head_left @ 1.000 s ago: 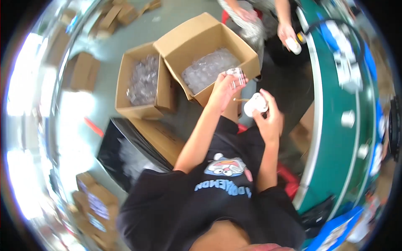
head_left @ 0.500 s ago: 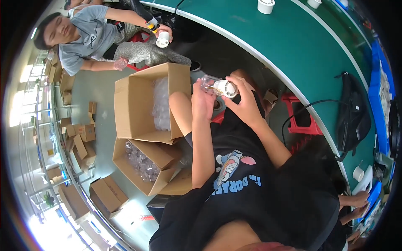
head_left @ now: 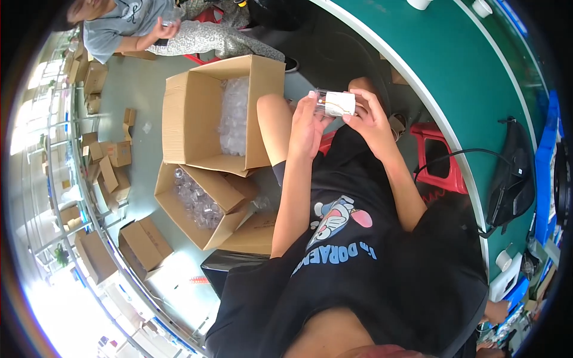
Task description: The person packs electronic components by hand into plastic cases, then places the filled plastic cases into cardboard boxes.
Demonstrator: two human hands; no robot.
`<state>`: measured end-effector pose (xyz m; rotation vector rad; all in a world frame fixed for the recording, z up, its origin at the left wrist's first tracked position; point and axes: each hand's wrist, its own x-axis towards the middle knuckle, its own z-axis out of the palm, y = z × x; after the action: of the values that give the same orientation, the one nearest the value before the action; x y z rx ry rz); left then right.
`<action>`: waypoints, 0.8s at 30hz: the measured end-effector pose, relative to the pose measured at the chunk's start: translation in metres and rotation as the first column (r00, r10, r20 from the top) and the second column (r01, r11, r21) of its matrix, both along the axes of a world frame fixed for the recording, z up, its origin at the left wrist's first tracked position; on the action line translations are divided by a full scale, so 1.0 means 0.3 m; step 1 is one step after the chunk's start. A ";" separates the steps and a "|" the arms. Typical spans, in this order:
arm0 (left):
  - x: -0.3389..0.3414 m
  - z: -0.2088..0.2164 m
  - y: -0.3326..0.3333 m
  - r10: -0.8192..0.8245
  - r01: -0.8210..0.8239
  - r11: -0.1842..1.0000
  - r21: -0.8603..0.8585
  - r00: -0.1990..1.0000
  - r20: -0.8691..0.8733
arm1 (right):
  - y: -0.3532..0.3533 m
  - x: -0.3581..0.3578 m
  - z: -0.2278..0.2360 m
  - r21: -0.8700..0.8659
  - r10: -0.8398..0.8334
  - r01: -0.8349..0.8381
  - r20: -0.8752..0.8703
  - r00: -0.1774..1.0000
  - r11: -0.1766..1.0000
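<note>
In front of my knees, my left hand [head_left: 307,128] grips a clear plastic cover [head_left: 320,102] with thumb and fingers. My right hand [head_left: 373,122] is closed around the far end of a white cylindrical part [head_left: 340,104]. The two pieces meet end to end, lying sideways between my hands; whether they are locked together I cannot tell. A thin yellowish strip or wire shows along the white part near the clear cover. My right fingers hide the white part's right end.
Left of my legs stand an open carton [head_left: 176,119] of clear plastic pieces and a second carton [head_left: 173,206] of clear cups. A green table [head_left: 453,83] curves along the right, with a black bag [head_left: 510,179] on it and a red stool [head_left: 439,158] beneath. A co-worker [head_left: 134,27] sits upper left.
The white part has turned from showing its slotted end to lying side-on, against the clear cover. My view has shifted, and the co-worker's white piece has left it.
</note>
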<state>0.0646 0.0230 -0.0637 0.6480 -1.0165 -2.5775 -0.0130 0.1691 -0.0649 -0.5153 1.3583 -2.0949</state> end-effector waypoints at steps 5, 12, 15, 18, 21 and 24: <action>-0.009 0.003 0.020 -0.055 0.056 0.998 0.032 0.997 -0.054 | 0.024 0.007 0.019 -0.012 -0.094 0.097 0.165 0.982 0.995; -0.042 0.016 0.032 -0.121 0.130 0.983 0.129 0.990 -0.075 | 0.016 0.016 0.025 0.041 -0.191 0.187 0.192 0.962 0.982; -0.044 0.001 0.009 -0.167 0.168 0.976 0.141 0.986 -0.018 | -0.007 0.014 0.003 0.049 -0.194 0.188 0.214 0.957 0.981; -0.055 -0.006 0.005 -0.196 0.201 0.965 0.168 0.979 -0.047 | -0.013 0.022 0.016 0.070 -0.230 0.220 0.189 0.955 0.973; -0.068 -0.003 0.005 -0.236 0.241 0.951 0.193 0.971 -0.050 | -0.002 0.011 0.035 0.145 -0.264 0.246 0.114 0.958 0.958; -0.074 0.011 0.022 -0.266 0.275 0.933 0.234 0.961 -0.069 | 0.023 0.021 0.041 0.147 -0.315 0.306 0.035 0.949 0.940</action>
<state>0.0424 0.0296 -0.0604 0.5476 -0.8378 -2.9765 -0.0066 0.1760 -0.0525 -0.1878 1.6255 -2.2176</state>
